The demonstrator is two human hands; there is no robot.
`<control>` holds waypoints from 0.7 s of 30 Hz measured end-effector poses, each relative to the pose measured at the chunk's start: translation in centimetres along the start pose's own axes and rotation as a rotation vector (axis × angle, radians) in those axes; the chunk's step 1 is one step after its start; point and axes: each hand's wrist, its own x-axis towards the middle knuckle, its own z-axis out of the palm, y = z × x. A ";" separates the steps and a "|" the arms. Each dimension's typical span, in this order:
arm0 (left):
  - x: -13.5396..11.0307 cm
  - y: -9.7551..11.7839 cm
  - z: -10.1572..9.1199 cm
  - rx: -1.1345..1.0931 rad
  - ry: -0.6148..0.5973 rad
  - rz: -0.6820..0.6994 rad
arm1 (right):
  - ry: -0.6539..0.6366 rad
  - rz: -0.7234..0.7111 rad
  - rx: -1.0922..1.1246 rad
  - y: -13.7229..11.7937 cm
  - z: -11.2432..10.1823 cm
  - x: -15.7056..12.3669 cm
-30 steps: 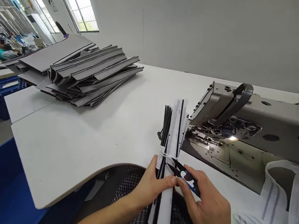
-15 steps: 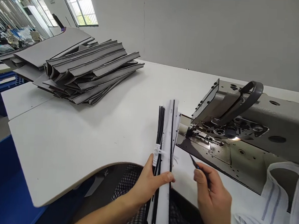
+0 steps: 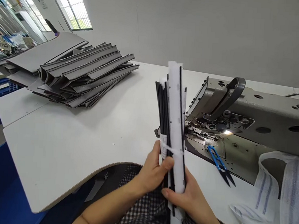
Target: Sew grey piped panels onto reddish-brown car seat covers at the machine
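Note:
A long bundle of black and white strips [image 3: 177, 110] stands tilted in front of me, bound by a white tie with a printed label [image 3: 163, 146] at its left side. My left hand [image 3: 153, 171] is closed round the bundle just below the tie, thumb across the front. Lower down, my right hand [image 3: 185, 195] wraps the bundle from the right, its fingers partly hidden behind. Blue thread snips [image 3: 218, 160] lie at the edge of the sewing machine bed, apart from both hands, with their dark blades toward me.
The sewing machine [image 3: 240, 114] stands on the right with its lamp lit. White striped webbing [image 3: 269, 187] lies in loops at the lower right. Grey panels with dark edging [image 3: 88, 74] are stacked at the back left of the white table [image 3: 87, 138]. A blue bin [image 3: 3, 187] sits below left.
The snips have left my right hand and lie by the machine. My right hand has moved left onto the bundle, which is raised higher. The view has shifted slightly right.

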 end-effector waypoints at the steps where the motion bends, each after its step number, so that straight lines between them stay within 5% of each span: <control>1: 0.7 0.5 -0.6 0.150 -0.012 0.089 | -0.013 0.007 0.033 -0.3 -0.3 0.1; 4: 2.6 2.2 -2.1 0.499 0.003 0.290 | -0.021 -0.004 0.067 -0.9 -1.4 0.5; 6: 3.7 3.1 -3.2 0.511 -0.003 0.341 | -0.024 -0.005 0.079 -0.9 -1.8 0.5; 8: 5.0 3.6 -5.0 0.444 0.144 0.340 | -0.040 0.015 0.090 -0.5 -2.2 0.2; 11: 7.5 3.7 -9.5 0.632 0.466 0.177 | -0.019 0.032 0.024 0.3 -3.0 -0.6; 15: 9.8 4.0 -14.7 0.930 0.486 -0.028 | 0.042 -0.047 -0.106 0.3 -3.7 -1.2; 18: 9.2 5.5 -14.0 0.919 0.557 0.091 | 0.147 -0.148 -0.191 -0.9 -3.4 0.0; 21: 7.4 7.4 -9.5 0.457 0.225 0.322 | 0.294 -0.281 -0.278 -2.1 -2.5 2.5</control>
